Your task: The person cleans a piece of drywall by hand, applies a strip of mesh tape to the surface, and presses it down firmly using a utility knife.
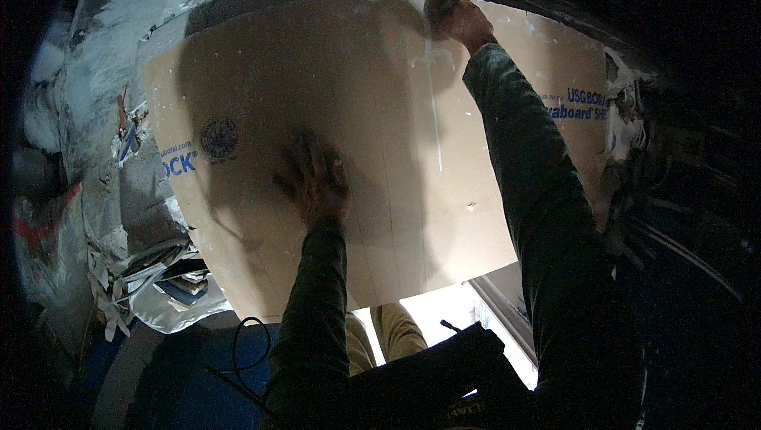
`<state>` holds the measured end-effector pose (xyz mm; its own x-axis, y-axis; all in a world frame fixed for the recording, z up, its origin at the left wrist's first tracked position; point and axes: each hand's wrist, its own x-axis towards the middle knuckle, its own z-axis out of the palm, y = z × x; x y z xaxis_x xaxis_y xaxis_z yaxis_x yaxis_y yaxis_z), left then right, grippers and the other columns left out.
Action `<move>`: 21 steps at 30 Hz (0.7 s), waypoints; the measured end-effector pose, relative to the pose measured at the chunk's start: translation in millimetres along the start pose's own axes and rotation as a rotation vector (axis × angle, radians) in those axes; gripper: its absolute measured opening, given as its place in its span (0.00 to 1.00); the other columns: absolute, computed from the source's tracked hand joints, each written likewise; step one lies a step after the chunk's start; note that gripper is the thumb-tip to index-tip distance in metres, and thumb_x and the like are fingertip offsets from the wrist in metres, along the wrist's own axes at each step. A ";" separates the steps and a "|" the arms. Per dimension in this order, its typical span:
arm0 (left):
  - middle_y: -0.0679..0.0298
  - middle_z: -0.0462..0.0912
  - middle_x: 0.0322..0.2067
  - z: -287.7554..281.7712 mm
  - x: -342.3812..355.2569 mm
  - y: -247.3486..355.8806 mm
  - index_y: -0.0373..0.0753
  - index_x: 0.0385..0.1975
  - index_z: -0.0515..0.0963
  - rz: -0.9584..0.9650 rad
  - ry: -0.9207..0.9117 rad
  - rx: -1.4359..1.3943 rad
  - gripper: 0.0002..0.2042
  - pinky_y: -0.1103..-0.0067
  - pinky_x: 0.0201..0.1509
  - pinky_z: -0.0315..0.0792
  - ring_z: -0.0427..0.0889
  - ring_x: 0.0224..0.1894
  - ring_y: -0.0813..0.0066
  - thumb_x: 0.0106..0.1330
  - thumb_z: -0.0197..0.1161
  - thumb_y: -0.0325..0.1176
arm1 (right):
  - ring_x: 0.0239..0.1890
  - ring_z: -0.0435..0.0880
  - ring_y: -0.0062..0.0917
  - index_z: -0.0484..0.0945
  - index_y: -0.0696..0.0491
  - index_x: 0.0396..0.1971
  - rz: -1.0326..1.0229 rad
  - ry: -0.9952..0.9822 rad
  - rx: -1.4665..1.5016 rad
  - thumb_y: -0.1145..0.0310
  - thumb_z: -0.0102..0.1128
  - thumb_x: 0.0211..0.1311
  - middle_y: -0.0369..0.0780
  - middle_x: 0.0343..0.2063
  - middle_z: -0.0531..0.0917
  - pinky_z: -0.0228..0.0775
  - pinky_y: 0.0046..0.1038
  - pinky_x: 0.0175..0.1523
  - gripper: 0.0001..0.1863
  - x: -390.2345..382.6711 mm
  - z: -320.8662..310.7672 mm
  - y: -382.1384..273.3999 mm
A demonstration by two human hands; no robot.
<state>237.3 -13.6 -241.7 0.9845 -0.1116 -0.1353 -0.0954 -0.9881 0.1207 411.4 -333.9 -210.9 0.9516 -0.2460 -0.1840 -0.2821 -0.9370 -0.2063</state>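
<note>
A large tan drywall board (pixel 380 113) with blue print fills the middle of the view. My left hand (pixel 321 180) lies flat on it, left of centre, fingers spread and holding nothing. At the board's far edge, my right hand (pixel 469 24) is closed, with the arm stretched out. Shadow beside that hand hides what its fingers hold, if anything. From near it a thin pale line runs down the board toward me. Faint darker lines cross the lower part of the face.
Scraps and torn pale sheeting (pixel 178 295) lie beyond the board's left side. More torn white material (pixel 626 105) shows past its right edge. A black cable loop (pixel 252 344) hangs by my left forearm. Bright light comes from below the near edge, and the surroundings are dark.
</note>
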 end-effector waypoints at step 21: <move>0.66 0.40 0.61 20.5 0.7 -5.4 0.50 0.59 0.46 0.069 0.133 0.074 0.25 0.50 0.57 0.36 0.40 0.62 0.57 0.61 0.34 0.49 | 0.28 0.77 0.42 0.74 0.61 0.22 -0.026 -0.056 0.015 0.66 0.41 0.46 0.52 0.24 0.77 0.69 0.40 0.35 0.15 -152.3 43.4 4.7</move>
<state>235.5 -10.5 -262.7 0.9856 -0.1688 0.0027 -0.1687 -0.9843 0.0518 259.8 -290.1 -225.5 0.9505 -0.2073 -0.2316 -0.2599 -0.9387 -0.2263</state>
